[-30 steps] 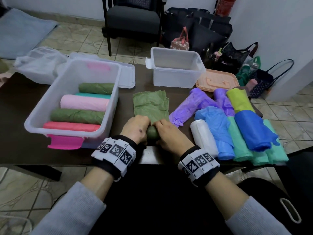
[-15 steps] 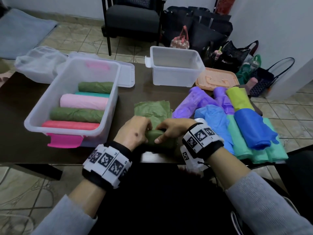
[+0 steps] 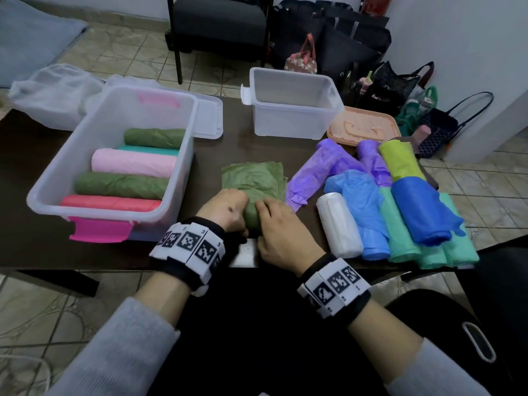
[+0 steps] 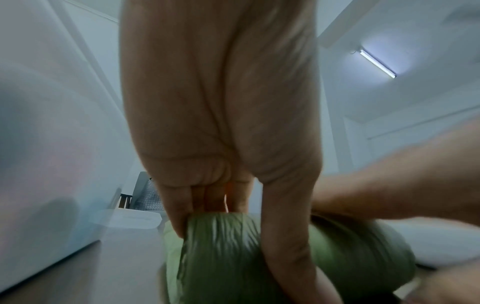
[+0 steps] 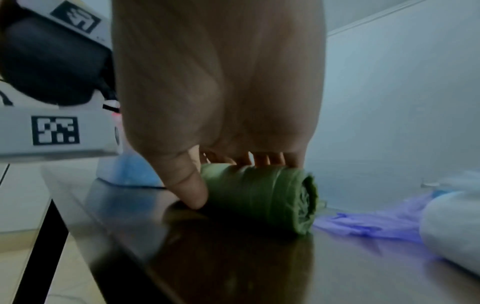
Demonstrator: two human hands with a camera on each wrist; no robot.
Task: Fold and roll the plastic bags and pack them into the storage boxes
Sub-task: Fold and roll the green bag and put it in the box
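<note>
A green plastic bag (image 3: 253, 178) lies folded on the dark table (image 3: 34, 224), its near end wound into a roll (image 3: 251, 218). My left hand (image 3: 228, 208) curls over the roll's left half, fingers over the top and thumb in front (image 4: 283, 236). My right hand (image 3: 281, 230) curls over the right half (image 5: 262, 195), thumb against the near side. A clear storage box (image 3: 185, 155) at the left holds several rolled bags. A second clear box (image 3: 294, 121) stands at the back with nothing visible in it.
Loosely rolled purple, blue, white, yellow-green and teal bags (image 3: 400, 207) lie in a heap right of my hands. An orange lid (image 3: 363, 127) and a clear lid (image 3: 210, 115) lie near the boxes. The table edge runs just below my wrists. A chair and dark bags stand behind.
My right hand, which had turned sideways over the bag half a second ago, is back palm-down on the roll. The roll has grown and the flat part is shorter than a second ago.
</note>
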